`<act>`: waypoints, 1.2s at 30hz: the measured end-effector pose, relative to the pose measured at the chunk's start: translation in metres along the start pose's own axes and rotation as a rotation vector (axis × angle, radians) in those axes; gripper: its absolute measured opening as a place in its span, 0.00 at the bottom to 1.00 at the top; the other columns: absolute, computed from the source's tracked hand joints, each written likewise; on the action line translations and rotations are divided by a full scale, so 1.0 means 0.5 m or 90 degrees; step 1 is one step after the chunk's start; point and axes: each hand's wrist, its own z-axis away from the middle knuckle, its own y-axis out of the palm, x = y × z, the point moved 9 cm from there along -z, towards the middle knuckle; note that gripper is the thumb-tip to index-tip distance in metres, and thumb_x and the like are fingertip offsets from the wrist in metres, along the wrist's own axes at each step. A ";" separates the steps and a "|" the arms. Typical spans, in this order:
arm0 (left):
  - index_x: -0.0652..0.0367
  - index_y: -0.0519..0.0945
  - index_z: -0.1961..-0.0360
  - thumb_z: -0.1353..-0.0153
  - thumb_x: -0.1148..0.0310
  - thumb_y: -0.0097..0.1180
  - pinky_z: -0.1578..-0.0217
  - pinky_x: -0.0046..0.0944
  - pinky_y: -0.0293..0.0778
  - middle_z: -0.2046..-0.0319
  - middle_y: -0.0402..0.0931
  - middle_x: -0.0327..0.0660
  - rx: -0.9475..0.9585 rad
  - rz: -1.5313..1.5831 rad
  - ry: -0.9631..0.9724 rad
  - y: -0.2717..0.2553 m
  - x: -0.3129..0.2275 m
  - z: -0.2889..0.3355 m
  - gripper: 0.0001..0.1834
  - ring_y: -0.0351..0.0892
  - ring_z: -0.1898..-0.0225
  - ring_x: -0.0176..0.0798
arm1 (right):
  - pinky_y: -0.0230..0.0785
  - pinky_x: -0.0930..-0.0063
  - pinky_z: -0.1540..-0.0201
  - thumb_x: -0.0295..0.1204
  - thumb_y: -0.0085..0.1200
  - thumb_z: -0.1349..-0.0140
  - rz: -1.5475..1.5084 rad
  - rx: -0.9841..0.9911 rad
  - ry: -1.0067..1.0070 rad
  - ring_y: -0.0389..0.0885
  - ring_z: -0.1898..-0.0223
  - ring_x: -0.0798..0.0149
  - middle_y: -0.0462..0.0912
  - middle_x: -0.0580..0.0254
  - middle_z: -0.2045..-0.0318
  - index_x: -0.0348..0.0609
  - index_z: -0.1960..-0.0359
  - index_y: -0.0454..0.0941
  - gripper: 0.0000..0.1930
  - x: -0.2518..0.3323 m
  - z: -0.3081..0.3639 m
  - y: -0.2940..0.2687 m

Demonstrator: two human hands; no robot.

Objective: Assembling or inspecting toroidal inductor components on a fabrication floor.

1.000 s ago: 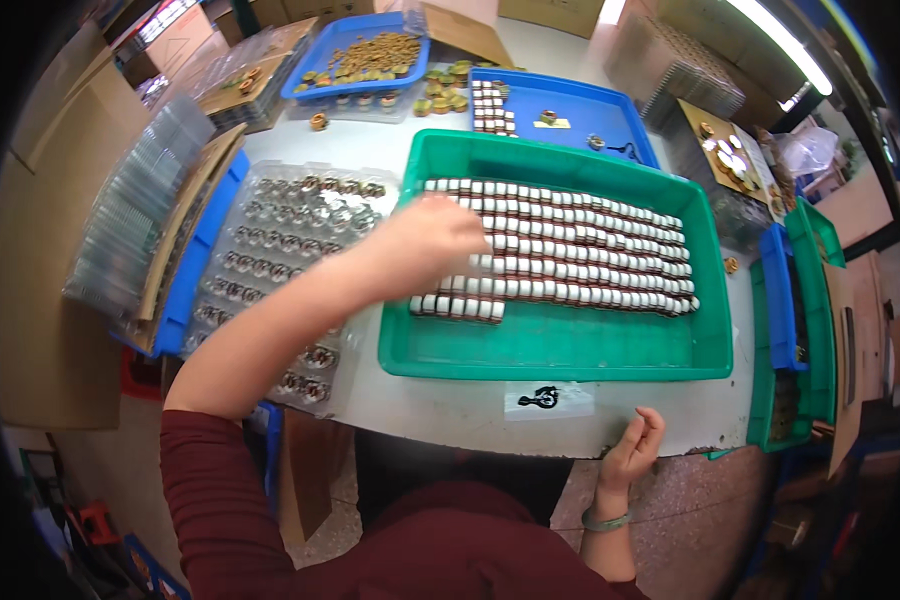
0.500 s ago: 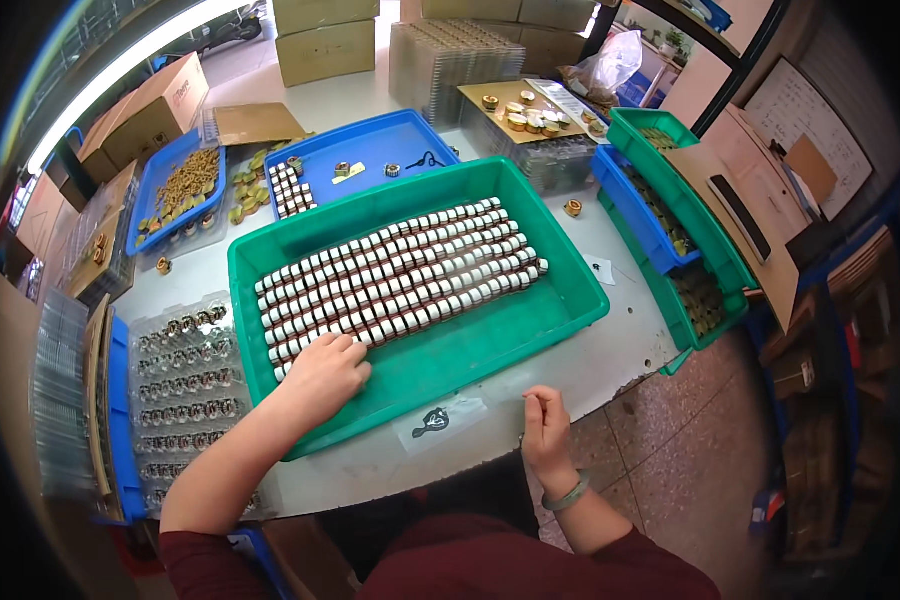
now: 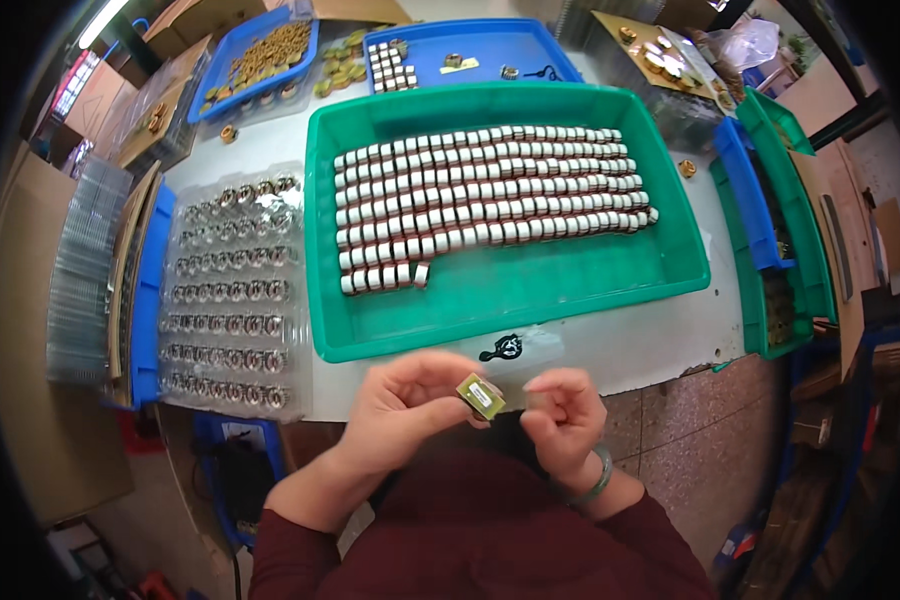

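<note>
While rows of small ringed cylinders [image 3: 490, 205] lie packed side by side in the green tray [image 3: 570, 290] at twelve o'clock, a worker holds one small greenish-gold part [image 3: 481, 396] up close at the table's near edge, apparently so its flat face can be seen from above. The left hand [image 3: 405, 405] pinches the part between thumb and forefinger, fingers narrow around its edges and its face left bare. The right hand [image 3: 562, 420], at three o'clock of the part and just beside it, has its fingers curled inward toward the part; whether they touch it or grip anything cannot be told. A green bangle [image 3: 597, 478] circles that wrist. At nine o'clock of the tray a clear blister sheet [image 3: 232, 290] keeps metal rings one to a pocket, so each stays apart and countable. Farther off at eleven and twelve o'clock, blue trays [image 3: 470, 50] hold loose brass-coloured pieces and a short block of cylinders, within an arm's sweep. At three o'clock more green and blue bins [image 3: 770, 200] stand on edge along the table's side. A small black clip [image 3: 501, 348] lies on the table just in front of the tray.
</note>
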 end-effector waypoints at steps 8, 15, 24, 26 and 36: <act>0.62 0.75 0.62 0.50 0.86 0.55 0.56 0.32 0.71 0.60 0.73 0.45 0.046 0.161 0.106 0.001 0.020 0.033 0.14 0.74 0.60 0.37 | 0.44 0.86 0.86 0.21 0.63 0.56 -0.007 0.171 -0.103 0.51 0.87 0.80 0.58 0.78 0.89 0.39 0.65 0.75 0.15 0.050 -0.006 0.085; 0.62 0.75 0.63 0.51 0.85 0.57 0.55 0.34 0.71 0.58 0.71 0.45 0.089 0.095 0.125 0.002 0.014 0.043 0.14 0.73 0.58 0.37 | 0.45 0.85 0.86 0.22 0.65 0.58 -0.027 0.211 -0.141 0.52 0.88 0.78 0.59 0.78 0.89 0.38 0.66 0.76 0.15 0.061 -0.005 0.101; 0.63 0.75 0.63 0.51 0.85 0.57 0.56 0.33 0.71 0.59 0.72 0.47 0.065 0.064 0.142 0.002 0.003 0.047 0.13 0.74 0.59 0.37 | 0.48 0.85 0.84 0.23 0.58 0.50 -0.084 0.221 -0.087 0.53 0.87 0.77 0.62 0.75 0.87 0.37 0.63 0.73 0.12 0.043 0.001 0.084; 0.63 0.75 0.63 0.51 0.86 0.57 0.57 0.32 0.71 0.59 0.72 0.47 0.061 0.046 0.149 -0.004 0.004 0.050 0.13 0.74 0.61 0.37 | 0.49 0.85 0.83 0.24 0.54 0.47 -0.153 0.195 -0.005 0.54 0.86 0.77 0.63 0.73 0.86 0.37 0.62 0.72 0.10 0.017 0.008 0.067; 0.63 0.75 0.62 0.51 0.85 0.56 0.63 0.28 0.72 0.59 0.73 0.45 -0.022 -0.178 0.139 -0.051 0.027 0.043 0.14 0.75 0.65 0.34 | 0.58 0.76 0.80 0.28 0.42 0.38 0.477 0.021 0.158 0.63 0.86 0.67 0.70 0.65 0.84 0.40 0.63 0.66 0.05 -0.072 0.011 -0.105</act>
